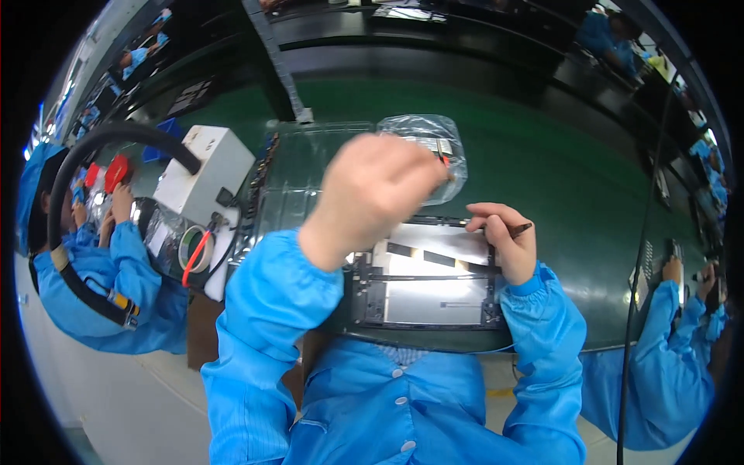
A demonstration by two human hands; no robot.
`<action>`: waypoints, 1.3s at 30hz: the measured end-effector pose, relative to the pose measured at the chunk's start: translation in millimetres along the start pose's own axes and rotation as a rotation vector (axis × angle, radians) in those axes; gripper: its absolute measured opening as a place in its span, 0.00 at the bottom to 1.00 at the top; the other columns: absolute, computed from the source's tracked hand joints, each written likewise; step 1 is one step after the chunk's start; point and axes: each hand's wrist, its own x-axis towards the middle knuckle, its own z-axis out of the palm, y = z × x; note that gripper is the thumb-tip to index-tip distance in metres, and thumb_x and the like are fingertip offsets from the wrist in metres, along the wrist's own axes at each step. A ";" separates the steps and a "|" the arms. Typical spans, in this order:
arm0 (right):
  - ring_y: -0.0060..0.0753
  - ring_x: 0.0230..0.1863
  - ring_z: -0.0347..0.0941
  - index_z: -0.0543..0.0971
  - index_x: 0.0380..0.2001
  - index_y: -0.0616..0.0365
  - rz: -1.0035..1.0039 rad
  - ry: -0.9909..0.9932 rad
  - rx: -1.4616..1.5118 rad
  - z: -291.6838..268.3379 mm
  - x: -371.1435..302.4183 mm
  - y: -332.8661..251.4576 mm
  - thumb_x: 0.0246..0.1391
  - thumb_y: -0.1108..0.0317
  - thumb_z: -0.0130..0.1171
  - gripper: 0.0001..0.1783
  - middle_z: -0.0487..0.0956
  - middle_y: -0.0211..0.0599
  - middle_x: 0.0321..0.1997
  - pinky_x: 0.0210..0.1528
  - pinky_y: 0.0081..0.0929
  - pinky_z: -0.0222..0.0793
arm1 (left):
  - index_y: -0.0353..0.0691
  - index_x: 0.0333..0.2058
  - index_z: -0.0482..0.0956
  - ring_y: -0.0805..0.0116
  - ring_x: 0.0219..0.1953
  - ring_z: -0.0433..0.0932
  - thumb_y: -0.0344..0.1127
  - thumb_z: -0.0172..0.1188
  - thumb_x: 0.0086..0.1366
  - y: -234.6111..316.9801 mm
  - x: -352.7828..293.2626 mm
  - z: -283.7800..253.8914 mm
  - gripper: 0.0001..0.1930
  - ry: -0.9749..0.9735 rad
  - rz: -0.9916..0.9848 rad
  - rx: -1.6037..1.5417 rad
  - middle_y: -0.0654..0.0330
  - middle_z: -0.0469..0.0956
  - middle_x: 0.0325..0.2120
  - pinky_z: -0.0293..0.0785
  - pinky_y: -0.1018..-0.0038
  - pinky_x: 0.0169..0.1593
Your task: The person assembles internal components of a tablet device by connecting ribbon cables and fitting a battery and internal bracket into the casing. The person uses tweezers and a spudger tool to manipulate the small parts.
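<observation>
My left hand (380, 194) is raised above the far left part of an opened flat device, its fingers curled together. What it may hold is hidden behind the fingers. The device, with a black frame and shiny silver panels (434, 299), lies before me, and a dark strip (438, 259) slants across its upper panel. At the right edge of the device, my right hand (508, 240) is closed around a slim dark stick-like tool (521, 230) that sticks out to the right. Just beyond my left hand lies a clear plastic bag (422, 124) with small pieces in it.
A clear plastic tray (298, 155) lies on the green bench (542, 163) at the far left. Beside it stand a white box (205, 167) with a thick black hose (108, 130) and a tape roll (194, 249). Co-workers in blue sit on both sides.
</observation>
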 end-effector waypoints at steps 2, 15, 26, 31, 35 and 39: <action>0.10 0.23 0.61 0.77 0.41 0.63 0.068 0.015 0.168 -4.4 1.2 9.4 0.58 0.62 0.47 0.17 0.78 0.28 0.30 0.27 0.11 0.56 | 0.43 0.27 0.77 0.68 0.28 0.74 0.29 0.58 0.42 12.9 -6.3 25.5 0.09 -0.041 0.088 -0.023 0.65 0.74 0.26 0.70 0.73 0.32; 0.13 0.25 0.68 0.66 0.47 0.59 0.375 0.013 0.543 -7.9 3.1 7.3 0.48 0.74 0.60 0.22 0.79 0.34 0.32 0.26 0.11 0.61 | 0.43 0.29 0.79 0.74 0.27 0.73 0.29 0.60 0.40 31.9 -36.2 52.7 0.12 0.025 0.141 -0.167 0.67 0.76 0.27 0.69 0.79 0.27; 0.15 0.26 0.70 0.75 0.35 0.65 0.292 0.063 0.363 2.4 0.5 1.9 0.50 0.74 0.56 0.08 0.78 0.33 0.29 0.28 0.12 0.64 | 0.44 0.30 0.79 0.70 0.26 0.73 0.36 0.62 0.45 28.8 -38.9 48.8 0.11 -0.081 0.008 -0.409 0.66 0.75 0.27 0.68 0.75 0.27; 0.15 0.29 0.72 0.76 0.37 0.66 0.218 -0.006 -0.032 8.4 -5.2 -2.3 0.50 0.77 0.56 0.09 0.78 0.32 0.29 0.33 0.11 0.67 | 0.43 0.29 0.79 0.66 0.25 0.71 0.32 0.67 0.40 27.2 -39.9 56.9 0.13 0.019 -0.206 -0.350 0.64 0.74 0.25 0.66 0.73 0.28; 0.14 0.29 0.72 0.76 0.37 0.65 0.126 0.027 -0.179 14.0 -7.3 1.7 0.49 0.77 0.57 0.10 0.78 0.33 0.29 0.29 0.12 0.66 | 0.43 0.28 0.79 0.68 0.27 0.72 0.30 0.67 0.41 27.8 -39.0 55.7 0.12 -0.031 -0.255 -0.274 0.66 0.74 0.25 0.64 0.71 0.31; 0.17 0.27 0.72 0.76 0.37 0.64 0.128 0.014 -0.284 14.2 -6.2 -0.2 0.46 0.77 0.58 0.12 0.77 0.35 0.27 0.25 0.15 0.66 | 0.43 0.28 0.79 0.68 0.27 0.72 0.30 0.66 0.42 28.0 -40.4 53.3 0.11 -0.057 -0.257 -0.293 0.67 0.74 0.24 0.63 0.71 0.33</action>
